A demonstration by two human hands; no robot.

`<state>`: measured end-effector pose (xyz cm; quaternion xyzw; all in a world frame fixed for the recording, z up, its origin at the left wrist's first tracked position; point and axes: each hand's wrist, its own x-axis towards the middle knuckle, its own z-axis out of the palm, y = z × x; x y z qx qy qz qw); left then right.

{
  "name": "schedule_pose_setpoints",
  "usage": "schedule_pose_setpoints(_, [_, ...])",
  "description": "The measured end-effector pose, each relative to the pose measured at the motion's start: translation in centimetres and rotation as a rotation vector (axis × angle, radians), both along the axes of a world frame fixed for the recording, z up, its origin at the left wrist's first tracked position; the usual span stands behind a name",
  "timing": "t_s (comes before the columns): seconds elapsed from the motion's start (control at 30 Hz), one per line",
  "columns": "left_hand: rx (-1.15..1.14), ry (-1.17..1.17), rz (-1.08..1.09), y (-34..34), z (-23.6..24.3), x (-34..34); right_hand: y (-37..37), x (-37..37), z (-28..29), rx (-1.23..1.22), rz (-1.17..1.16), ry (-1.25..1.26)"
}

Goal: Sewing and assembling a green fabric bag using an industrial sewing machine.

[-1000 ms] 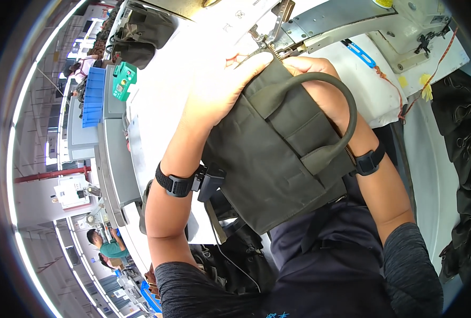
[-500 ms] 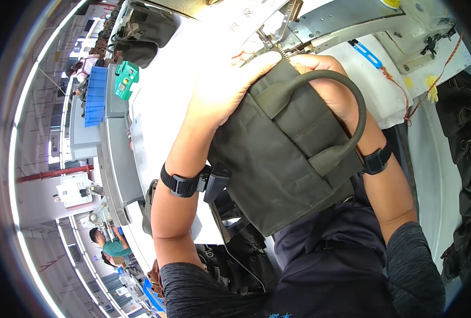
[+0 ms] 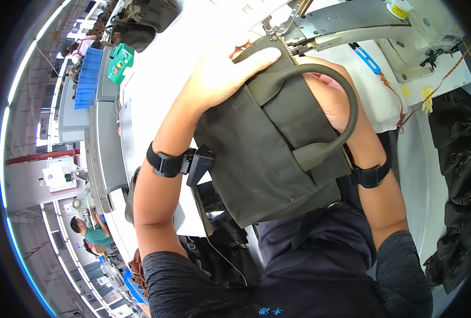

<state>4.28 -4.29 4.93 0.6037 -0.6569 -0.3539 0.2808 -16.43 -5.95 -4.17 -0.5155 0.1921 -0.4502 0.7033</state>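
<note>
An olive-green fabric bag (image 3: 251, 153) with a looped handle (image 3: 350, 103) lies tilted across my lap and the table edge. Its far end is at the presser foot (image 3: 271, 29) of a sewing machine (image 3: 346, 24); whether it sits under the foot I cannot tell. My left hand (image 3: 219, 74) grips the far left edge, thumb on top and fingers partly hidden beneath. My right hand (image 3: 325, 98) holds the right side behind the handle, its fingers partly covered by fabric. A brass-toothed zipper (image 3: 288, 52) runs along that right edge.
Blue thread snips (image 3: 366, 59) on an orange cord lie right of the machine. A yellow-labelled white container (image 3: 399, 9) stands on it. Dark bags (image 3: 458, 153) hang at far right; others (image 3: 135, 26) lie at far left, near a green box (image 3: 121, 63) and blue bin (image 3: 88, 79).
The view has shifted a little. My right hand's fingers have drawn back from the far edge to beside the handle, and more of the zipper's far end shows. My left hand keeps its grip.
</note>
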Motion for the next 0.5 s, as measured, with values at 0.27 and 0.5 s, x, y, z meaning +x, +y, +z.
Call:
schedule_pose_setpoints(0.27, [-0.304, -0.159, -0.089, 0.3, -0.9, 1.0, 1.2, -0.1, 0.7, 0.036, -0.051, 0.041])
schedule_pose_setpoints(0.5, [-0.175, -0.181, -0.079, 0.7, 0.4, -0.3, 1.2, -0.1, 0.4, 0.054, -0.067, 0.054])
